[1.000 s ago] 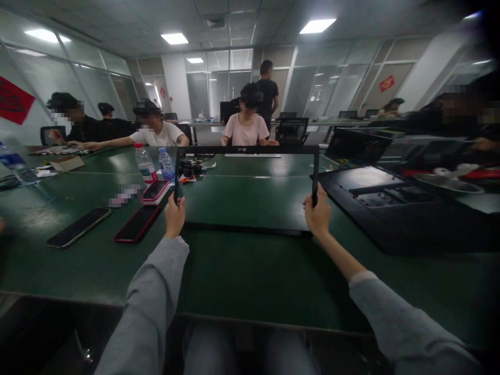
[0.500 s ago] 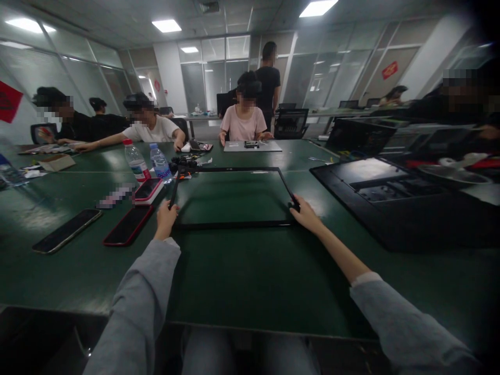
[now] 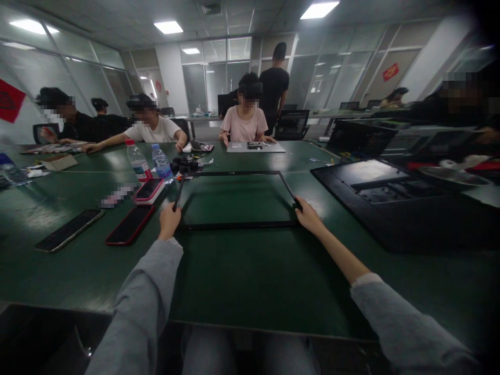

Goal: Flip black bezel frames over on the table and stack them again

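A thin black rectangular frame (image 3: 234, 225) lies flat on the green table (image 3: 250, 281) in front of me. My left hand (image 3: 169, 221) is closed on the frame's near left corner. My right hand (image 3: 308, 214) grips the frame's right side near its front corner. Both arms are in grey sleeves. The table surface shows through the frame's open middle.
Three phones (image 3: 130, 225) lie left of the frame, with two water bottles (image 3: 138, 162) and small black parts (image 3: 186, 165) behind. A large black panel (image 3: 390, 198) lies at the right. Several people sit across the table; one stands behind them.
The frame stood upright in my hands a second ago; it has been tilted away and now lies flat on the table. Both hands went down with it.
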`<action>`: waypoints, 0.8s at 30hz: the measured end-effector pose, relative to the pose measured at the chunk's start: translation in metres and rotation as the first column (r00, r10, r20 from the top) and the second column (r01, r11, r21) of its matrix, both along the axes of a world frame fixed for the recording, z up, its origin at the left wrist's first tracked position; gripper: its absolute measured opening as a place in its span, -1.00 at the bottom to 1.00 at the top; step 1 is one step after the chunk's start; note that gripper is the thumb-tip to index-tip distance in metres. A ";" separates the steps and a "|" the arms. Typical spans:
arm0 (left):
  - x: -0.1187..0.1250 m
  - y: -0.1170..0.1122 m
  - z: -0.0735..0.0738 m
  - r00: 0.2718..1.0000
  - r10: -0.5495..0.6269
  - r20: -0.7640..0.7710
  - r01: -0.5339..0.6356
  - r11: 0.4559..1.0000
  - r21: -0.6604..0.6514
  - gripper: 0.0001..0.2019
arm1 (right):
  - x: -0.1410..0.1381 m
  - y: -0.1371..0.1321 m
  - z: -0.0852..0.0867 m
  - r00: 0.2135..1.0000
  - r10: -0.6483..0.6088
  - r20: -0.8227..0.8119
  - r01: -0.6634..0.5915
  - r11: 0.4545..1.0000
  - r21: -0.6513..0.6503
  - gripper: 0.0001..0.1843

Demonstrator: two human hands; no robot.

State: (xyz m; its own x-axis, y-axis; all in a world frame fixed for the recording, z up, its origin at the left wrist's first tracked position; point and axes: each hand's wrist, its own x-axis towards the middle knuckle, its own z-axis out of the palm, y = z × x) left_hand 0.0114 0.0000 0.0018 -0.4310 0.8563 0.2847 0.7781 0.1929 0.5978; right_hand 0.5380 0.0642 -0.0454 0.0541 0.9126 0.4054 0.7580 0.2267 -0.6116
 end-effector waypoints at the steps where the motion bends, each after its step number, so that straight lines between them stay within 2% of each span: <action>1: 0.001 -0.001 0.001 1.000 0.015 -0.006 -0.015 1.000 -0.014 -0.65 | 0.001 0.000 -0.001 1.000 -0.001 -0.001 0.001 1.000 0.001 -0.33; 9: 0.006 -0.009 0.003 0.979 0.070 -0.193 -0.088 0.993 -0.082 -0.62 | 0.004 0.002 -0.005 1.000 0.009 0.017 -0.009 1.000 -0.003 -0.36; 20: 0.008 -0.014 0.003 0.971 0.072 -0.226 -0.094 0.992 -0.087 -0.65 | 0.007 0.005 -0.009 0.998 0.014 0.054 -0.012 0.999 -0.036 -0.37; 24: 0.010 -0.014 0.005 0.967 0.071 -0.245 -0.107 0.985 -0.135 -0.61 | 0.006 0.006 -0.009 0.996 0.006 0.085 -0.003 0.999 -0.032 -0.39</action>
